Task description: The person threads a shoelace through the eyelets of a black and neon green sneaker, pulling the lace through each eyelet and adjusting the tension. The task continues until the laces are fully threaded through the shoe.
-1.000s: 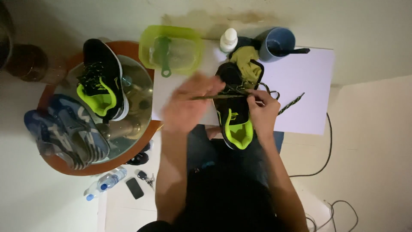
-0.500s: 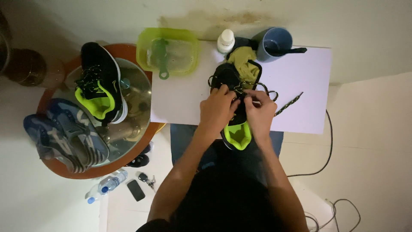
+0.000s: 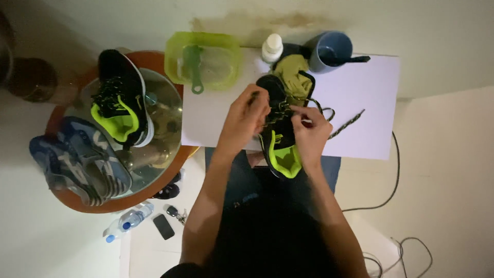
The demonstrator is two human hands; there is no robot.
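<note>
While both hands work at its lacing, black running shoe with lime-green lining point(image 3: 280, 144) sitting on white sheet-covered table point(image 3: 360, 92), heel toward near edge, toe pointing far.

Left hand point(image 3: 246, 117) curled over left side of shoe's eyelet row, fingertips apparently pinching lace; exact grip hard to tell. Right hand point(image 3: 309, 131) closed on right side, thumb and fingers pinching speckled dark shoelace point(image 3: 342, 125), loose end trailing right across table.

Risks, as judged: trailing lace end could drag off table or snag; lace could slip from a pinch if pulled unevenly; shoe near table edge could tip toward lap under a hard tug; blue mug point(image 3: 330, 50) and small white bottle point(image 3: 272, 47) stand just beyond toe, liable to be knocked by a forward shove.

Containers: translucent lime-green plastic tub point(image 3: 203, 59), far left of table, holding green-handled brush point(image 3: 193, 69); liquid inside not clear. Mug contents dark, unreadable. Round metal basin point(image 3: 164, 128) on orange-rimmed stool at left, carrying matching black-and-lime shoe point(image 3: 121, 105) and blue-grey sneakers point(image 3: 77, 162).
</note>
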